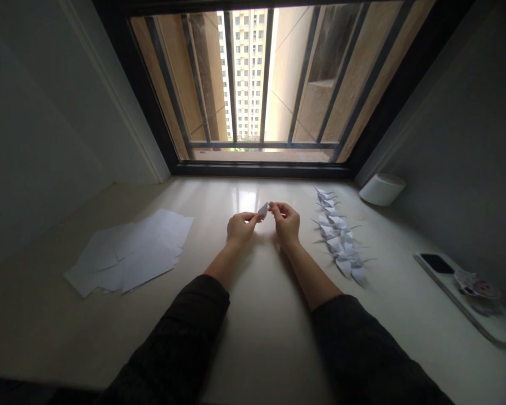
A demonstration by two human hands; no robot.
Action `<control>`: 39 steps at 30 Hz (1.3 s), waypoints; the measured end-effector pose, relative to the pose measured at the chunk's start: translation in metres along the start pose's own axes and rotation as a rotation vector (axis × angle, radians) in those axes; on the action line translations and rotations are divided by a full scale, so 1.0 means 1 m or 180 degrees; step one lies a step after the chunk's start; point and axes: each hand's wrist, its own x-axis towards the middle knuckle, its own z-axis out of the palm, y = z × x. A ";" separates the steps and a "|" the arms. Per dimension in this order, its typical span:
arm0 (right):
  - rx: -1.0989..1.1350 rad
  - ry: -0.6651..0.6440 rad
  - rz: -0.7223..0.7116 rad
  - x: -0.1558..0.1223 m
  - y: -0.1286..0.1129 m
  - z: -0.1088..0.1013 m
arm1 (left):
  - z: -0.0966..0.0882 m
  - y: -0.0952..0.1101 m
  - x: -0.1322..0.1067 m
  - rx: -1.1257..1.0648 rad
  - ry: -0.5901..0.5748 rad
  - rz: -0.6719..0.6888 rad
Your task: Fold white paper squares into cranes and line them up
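Observation:
Between my hands, above the white sill top, is a small piece of folded white paper (263, 210). My left hand (241, 226) pinches its lower left side between thumb and fingers. At its upper right tip, the thumb and forefinger of my right hand (287, 222) close on the paper, with the other fingers curled. Several folded paper cranes (337, 230) stand in close rows to the right of my right hand. A loose pile of white paper sheets (130, 250) lies to the left of my left hand.
A barred window (253, 169) with a dark frame closes off the back. In the back right corner a white roll (382, 189) rests by the wall. A phone (464, 295) with a round grip on its back lies at the right edge.

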 end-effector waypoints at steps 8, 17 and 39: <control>0.0131 -0.0059 0.0052 0.003 0.007 0.002 | 0.002 -0.004 0.003 -0.0312 0.0018 -0.0038; 0.0404 -0.0245 0.0149 0.002 0.003 0.002 | 0.002 -0.004 0.003 -0.0297 0.0119 -0.0004; 0.0783 -0.0607 0.0467 0.002 0.003 0.002 | 0.004 -0.005 0.005 -0.0746 0.0123 -0.0016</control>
